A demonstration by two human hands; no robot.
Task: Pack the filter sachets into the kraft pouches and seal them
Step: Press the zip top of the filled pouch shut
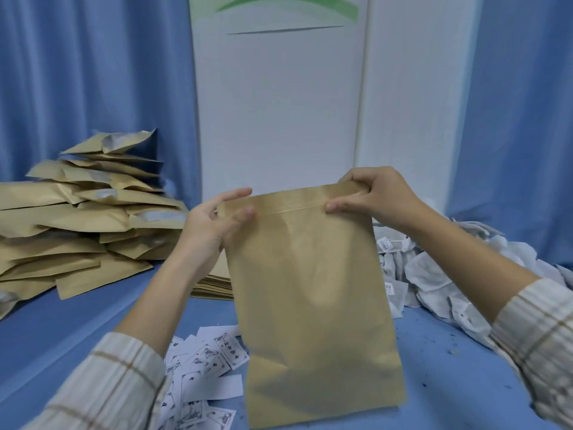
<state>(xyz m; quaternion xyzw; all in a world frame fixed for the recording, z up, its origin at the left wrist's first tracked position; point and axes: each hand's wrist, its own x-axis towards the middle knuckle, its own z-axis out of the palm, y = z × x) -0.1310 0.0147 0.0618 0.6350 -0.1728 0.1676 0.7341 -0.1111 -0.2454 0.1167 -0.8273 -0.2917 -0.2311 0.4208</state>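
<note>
A tall kraft pouch [313,293] stands upright in front of me, its base on the blue table. My left hand [214,225] pinches the pouch's top left corner between thumb and fingers. At the top right corner, my right hand [376,197] pinches the closure strip. The mouth of the pouch looks pressed flat; what is inside is hidden. A heap of white filter sachets [434,274] lies to the right, behind my right forearm.
A tall pile of filled kraft pouches [80,218] fills the left side of the blue table [62,330]. A flat stack of empty pouches [214,287] lies behind my left wrist. Printed paper labels [201,377] are scattered near the front. Blue curtains and a white panel stand behind.
</note>
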